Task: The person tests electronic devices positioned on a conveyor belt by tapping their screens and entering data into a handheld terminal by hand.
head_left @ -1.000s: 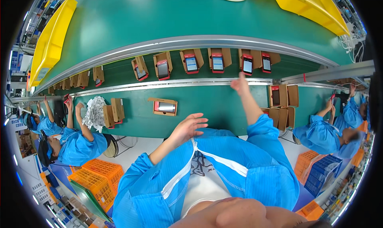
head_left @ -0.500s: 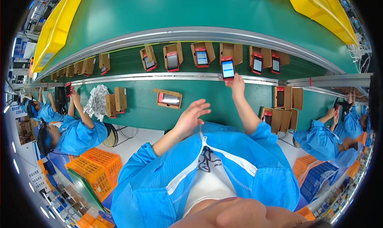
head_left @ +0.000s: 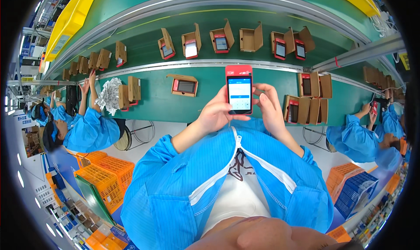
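Currently holding a red handheld device point(head_left: 239, 92) at the center of the frame, screen lit and facing the camera, near the front edge of the green bench point(head_left: 157, 107). Grasping its lower left part with the fingers of the left hand point(head_left: 213, 114), and laying the thumb over the screen's lower left corner. Placing the right hand point(head_left: 270, 107) just beside the device's right edge, fingers loosely bent and parted; perhaps touching that edge, but not showing clearly enough from this angle to tell about any grip.

Seeing, left of center, an open carton point(head_left: 183, 93) with a dark-screened device inside; at center right, a group of open cartons point(head_left: 326, 86), some holding red devices; across the upper part of the frame, a row of similar boxes point(head_left: 247, 40).

Risking mostly a drop, by judgement: holding low and from one side, so possibly tipping the device's free upper end on loosening the left fingers too soon. Risking a stray press too, from resting the thumb on the lit screen. Risking also a mix-up, from working among so many look-alike cartons and devices.
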`<state>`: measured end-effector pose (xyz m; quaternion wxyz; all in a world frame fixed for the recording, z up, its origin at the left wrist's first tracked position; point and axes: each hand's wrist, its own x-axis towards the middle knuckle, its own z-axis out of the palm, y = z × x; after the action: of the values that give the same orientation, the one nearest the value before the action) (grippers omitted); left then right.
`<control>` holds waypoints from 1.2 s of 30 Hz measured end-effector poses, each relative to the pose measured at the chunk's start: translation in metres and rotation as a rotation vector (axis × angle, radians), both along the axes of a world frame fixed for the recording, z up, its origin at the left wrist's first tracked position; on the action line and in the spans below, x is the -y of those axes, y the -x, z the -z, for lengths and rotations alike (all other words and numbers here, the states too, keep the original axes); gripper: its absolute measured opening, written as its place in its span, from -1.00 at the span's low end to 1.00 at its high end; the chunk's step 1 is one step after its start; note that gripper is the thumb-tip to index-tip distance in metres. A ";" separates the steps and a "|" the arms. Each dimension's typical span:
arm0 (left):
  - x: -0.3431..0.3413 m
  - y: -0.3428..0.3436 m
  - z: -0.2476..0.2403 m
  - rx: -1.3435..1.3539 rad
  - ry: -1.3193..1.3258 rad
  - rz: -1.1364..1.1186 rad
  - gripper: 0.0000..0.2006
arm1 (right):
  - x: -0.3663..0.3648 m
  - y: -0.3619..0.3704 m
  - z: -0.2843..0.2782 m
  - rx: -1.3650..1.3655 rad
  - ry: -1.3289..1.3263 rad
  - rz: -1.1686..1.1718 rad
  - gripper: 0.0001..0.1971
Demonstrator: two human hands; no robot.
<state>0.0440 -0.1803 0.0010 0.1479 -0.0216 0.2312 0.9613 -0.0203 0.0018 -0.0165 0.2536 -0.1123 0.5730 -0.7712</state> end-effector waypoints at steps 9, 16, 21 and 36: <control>-0.015 -0.034 -0.012 0.005 0.152 0.030 -0.18 | 0.002 -0.025 -0.027 0.103 0.118 -0.192 -0.45; -0.015 -0.045 -0.009 -0.012 0.140 0.034 -0.14 | 0.013 -0.035 -0.032 0.060 0.002 -0.117 -0.62; -0.014 -0.043 -0.014 0.027 0.178 0.045 -0.15 | 0.014 -0.036 -0.031 0.063 -0.009 -0.115 -0.64; -0.012 -0.030 -0.013 0.063 0.215 0.065 -0.16 | 0.015 -0.027 -0.028 0.084 0.033 -0.103 -0.59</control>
<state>0.0740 -0.1681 0.0140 0.1830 -0.0601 0.3287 0.9246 0.0068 -0.0132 0.0111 0.3150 -0.1135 0.5425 -0.7704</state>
